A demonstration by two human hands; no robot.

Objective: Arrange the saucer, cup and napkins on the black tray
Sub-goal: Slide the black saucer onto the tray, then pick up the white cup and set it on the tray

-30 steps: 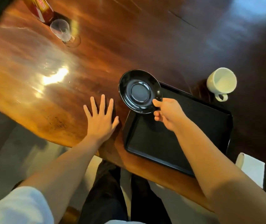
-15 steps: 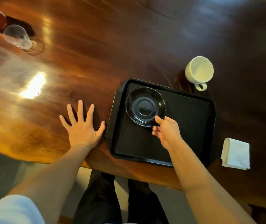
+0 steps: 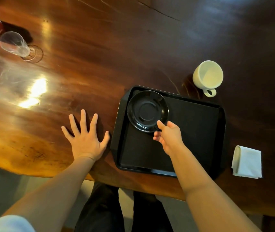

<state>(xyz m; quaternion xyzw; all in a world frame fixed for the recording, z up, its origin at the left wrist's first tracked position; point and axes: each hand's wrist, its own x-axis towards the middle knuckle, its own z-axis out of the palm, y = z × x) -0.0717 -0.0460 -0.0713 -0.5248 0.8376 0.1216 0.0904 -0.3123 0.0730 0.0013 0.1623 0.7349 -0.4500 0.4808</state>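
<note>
The glossy black round saucer (image 3: 147,111), carried over a second ago, is now set in the black plastic tray's (image 3: 200,131) far-left corner, its rim pinched by the right hand (image 3: 168,136). The left hand (image 3: 85,138) is pressed flat, holding nothing. The white ceramic cup (image 3: 207,77) and folded white napkins (image 3: 247,162) are left outside.

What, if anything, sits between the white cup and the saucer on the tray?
Nothing visible blocks it. The white cup stands on the wooden table just beyond the black tray's far edge; only that low rim lies between it and the black saucer, whose near edge the right hand pinches.
</note>
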